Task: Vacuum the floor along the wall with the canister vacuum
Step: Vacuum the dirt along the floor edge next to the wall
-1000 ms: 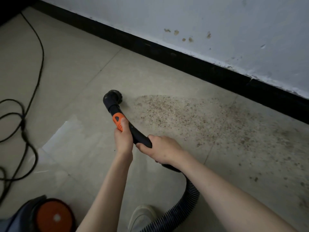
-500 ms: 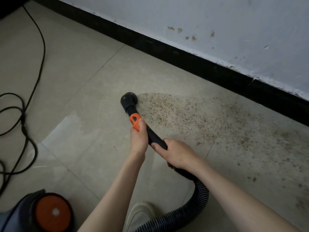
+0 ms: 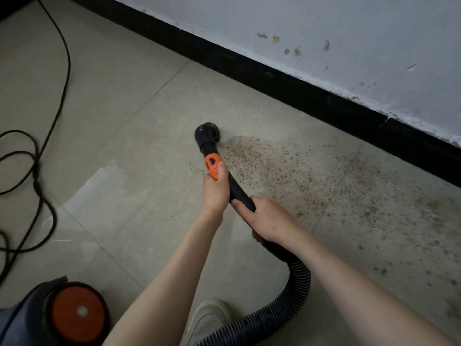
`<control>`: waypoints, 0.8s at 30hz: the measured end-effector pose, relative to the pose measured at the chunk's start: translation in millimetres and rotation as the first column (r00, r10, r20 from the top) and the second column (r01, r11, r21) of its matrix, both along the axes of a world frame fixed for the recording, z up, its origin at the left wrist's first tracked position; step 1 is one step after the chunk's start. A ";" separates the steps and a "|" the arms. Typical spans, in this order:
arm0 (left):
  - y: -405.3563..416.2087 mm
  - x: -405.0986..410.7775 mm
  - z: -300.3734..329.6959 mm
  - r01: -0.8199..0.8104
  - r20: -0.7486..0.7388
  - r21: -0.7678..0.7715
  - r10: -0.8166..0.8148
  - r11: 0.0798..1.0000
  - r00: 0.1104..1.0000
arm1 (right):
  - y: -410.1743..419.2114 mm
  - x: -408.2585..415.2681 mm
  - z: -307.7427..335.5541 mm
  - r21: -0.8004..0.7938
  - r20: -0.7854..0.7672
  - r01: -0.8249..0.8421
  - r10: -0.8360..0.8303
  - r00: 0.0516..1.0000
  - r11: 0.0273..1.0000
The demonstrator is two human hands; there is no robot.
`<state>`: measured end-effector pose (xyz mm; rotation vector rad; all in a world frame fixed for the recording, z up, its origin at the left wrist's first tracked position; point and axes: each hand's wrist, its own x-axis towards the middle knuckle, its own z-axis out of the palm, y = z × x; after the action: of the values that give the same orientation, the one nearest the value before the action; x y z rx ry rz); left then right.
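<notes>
Tiled floor [image 3: 149, 116] by black skirting [image 3: 299, 96]: clean left of the left hand [image 3: 215, 188], brown grit [image 3: 311, 176] unswept beyond the right hand [image 3: 267, 221]; roughly half left. Both hands gripped the vacuum wand [image 3: 239, 191], round brush nozzle [image 3: 206, 133] at the grit's edge, nearer it than a second earlier. Canister vacuum [image 3: 55, 315] behind.

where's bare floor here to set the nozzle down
Bare tile lies between the cord and the nozzle, and from the nozzle up to the baseboard. Right of the nozzle is a grit patch; the canister, hose and shoe crowd the bottom.
</notes>
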<state>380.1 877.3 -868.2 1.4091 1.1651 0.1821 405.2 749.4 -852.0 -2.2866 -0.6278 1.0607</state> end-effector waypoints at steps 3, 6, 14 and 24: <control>17.3 -14.3 1.3 -0.111 -0.010 0.016 0.111 0.994 0.994 | 20.3 0.9 -0.1 0.010 -0.060 -0.088 0.088 0.994 0.996; 50.3 -20.7 6.3 -0.198 -0.031 0.013 0.198 0.980 0.980 | 55.4 3.5 3.3 0.052 -0.120 -0.154 0.159 0.980 0.987; 131.9 -15.0 17.9 -0.266 -0.053 0.002 0.266 0.964 0.963 | 141.7 5.3 14.6 0.069 -0.109 -0.214 0.221 0.969 0.974; 119.3 -46.6 7.8 -0.336 -0.081 -0.010 0.335 0.942 0.939 | 130.8 -4.0 11.7 0.067 -0.158 -0.345 0.351 0.923 0.936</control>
<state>333.5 996.7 -860.4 1.1969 1.4655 0.3547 401.3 880.2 -840.3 -2.0693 -1.0009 1.3758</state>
